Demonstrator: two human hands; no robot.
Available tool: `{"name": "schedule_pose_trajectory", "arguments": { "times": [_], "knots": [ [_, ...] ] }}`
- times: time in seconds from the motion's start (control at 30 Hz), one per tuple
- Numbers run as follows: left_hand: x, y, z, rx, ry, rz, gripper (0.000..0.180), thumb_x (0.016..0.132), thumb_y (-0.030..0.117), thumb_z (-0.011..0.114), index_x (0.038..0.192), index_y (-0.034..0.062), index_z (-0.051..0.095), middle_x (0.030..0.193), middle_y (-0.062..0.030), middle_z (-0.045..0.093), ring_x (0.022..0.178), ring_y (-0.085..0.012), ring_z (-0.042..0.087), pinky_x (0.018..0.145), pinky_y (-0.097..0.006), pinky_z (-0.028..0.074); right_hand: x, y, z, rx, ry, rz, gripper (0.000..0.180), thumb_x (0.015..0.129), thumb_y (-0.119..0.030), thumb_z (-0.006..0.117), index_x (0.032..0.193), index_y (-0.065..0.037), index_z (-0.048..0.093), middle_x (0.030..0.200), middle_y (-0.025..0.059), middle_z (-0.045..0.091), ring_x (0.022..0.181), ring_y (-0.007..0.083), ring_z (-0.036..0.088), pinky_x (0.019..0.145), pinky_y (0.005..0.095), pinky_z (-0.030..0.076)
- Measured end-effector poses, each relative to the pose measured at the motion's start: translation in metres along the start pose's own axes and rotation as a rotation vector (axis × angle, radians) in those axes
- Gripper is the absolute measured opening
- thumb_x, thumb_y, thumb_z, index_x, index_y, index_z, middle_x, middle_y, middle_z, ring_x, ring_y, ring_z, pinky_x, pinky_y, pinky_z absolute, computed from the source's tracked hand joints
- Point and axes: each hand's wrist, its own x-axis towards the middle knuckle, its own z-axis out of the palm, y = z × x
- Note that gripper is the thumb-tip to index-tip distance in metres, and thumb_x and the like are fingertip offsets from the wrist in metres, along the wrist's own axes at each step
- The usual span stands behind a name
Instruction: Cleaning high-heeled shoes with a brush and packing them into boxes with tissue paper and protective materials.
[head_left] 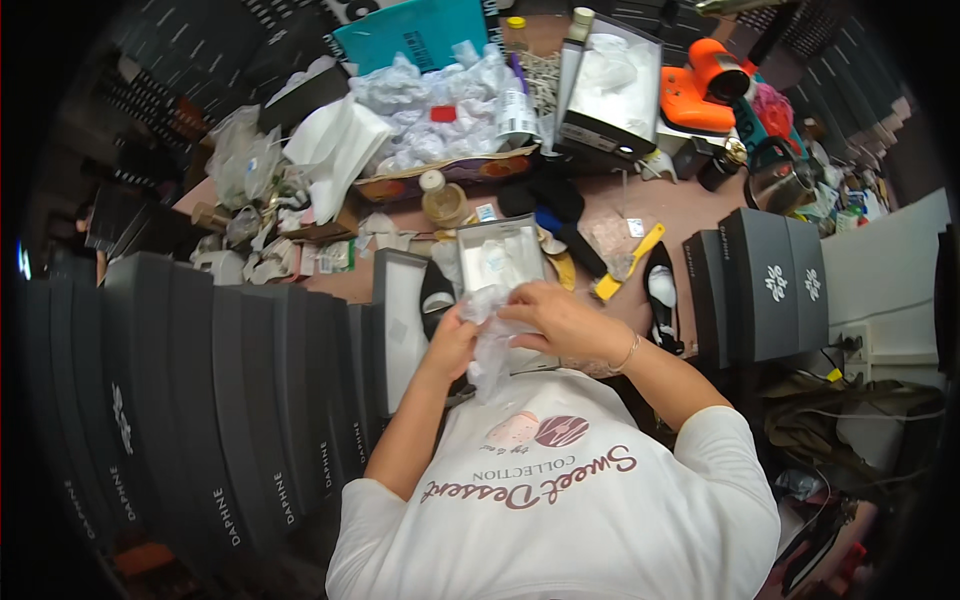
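My left hand (452, 342) and my right hand (560, 322) both grip a crumpled sheet of clear plastic wrap (492, 340) in front of my chest. The wrap hangs down from between the hands. Just beyond them stands an open grey shoe box (500, 255) lined with white paper. A black shoe (436, 296) lies to the left of that box, partly hidden by my left hand. Its grey lid (398, 320) lies further left.
A row of dark grey shoe boxes (250, 400) stands on the left, more dark boxes (765, 285) on the right. A black shoe (662, 297) and a yellow tool (630, 262) lie right of my hands. Crumpled wrapping (440, 110), a bottle (442, 198) and an orange tool (705, 85) crowd the far side.
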Motion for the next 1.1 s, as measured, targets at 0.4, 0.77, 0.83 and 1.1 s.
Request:
{"name": "schedule_pose_trajectory", "arguments": {
  "times": [0.4, 0.77, 0.83, 1.1],
  "knots": [
    [-0.002, 0.001, -0.006, 0.193, 0.060, -0.227, 0.029, 0.086, 0.012, 0.057, 0.114, 0.0055, 0.059, 0.104, -0.0033, 0.064, 0.090, -0.0156, 0.063, 0.074, -0.028, 0.051, -0.007, 0.009, 0.035, -0.035, -0.019, 0.298, 0.058, 0.079, -0.015, 0.065, 0.134, -0.018, 0.046, 0.096, 0.0115, 0.061, 0.074, 0.0273, 0.064, 0.066, 0.0359, 0.051],
    [-0.027, 0.009, 0.005, 0.329, -0.070, -0.103, 0.034, 0.082, -0.002, 0.061, 0.115, 0.0021, 0.057, 0.102, -0.0065, 0.065, 0.088, -0.0187, 0.064, 0.076, -0.028, 0.049, -0.011, 0.006, 0.017, 0.489, 0.132, 0.056, 0.062, 0.077, -0.028, 0.073, 0.130, -0.009, 0.049, 0.121, 0.0200, 0.055, 0.106, 0.0285, 0.057, 0.080, 0.0393, 0.048],
    [-0.024, 0.030, 0.017, 0.903, -0.127, 0.252, 0.028, 0.079, -0.004, 0.061, 0.106, 0.0016, 0.061, 0.095, -0.0090, 0.066, 0.084, -0.0192, 0.064, 0.074, -0.028, 0.049, -0.003, 0.022, 0.029, 0.931, -0.104, 0.190, 0.056, 0.081, -0.030, 0.072, 0.127, -0.006, 0.051, 0.124, 0.0161, 0.057, 0.102, 0.0268, 0.060, 0.081, 0.0387, 0.048],
    [-0.025, 0.018, 0.001, 0.183, -0.158, -0.272, 0.052, 0.085, 0.011, 0.065, 0.131, 0.0024, 0.045, 0.109, -0.0068, 0.062, 0.090, -0.0174, 0.061, 0.077, -0.032, 0.051, -0.010, 0.017, 0.042, -0.103, 0.009, 0.222, 0.041, 0.074, -0.010, 0.067, 0.113, -0.006, 0.056, 0.087, 0.0098, 0.061, 0.076, 0.0288, 0.060, 0.068, 0.0383, 0.046]
  ]
}}
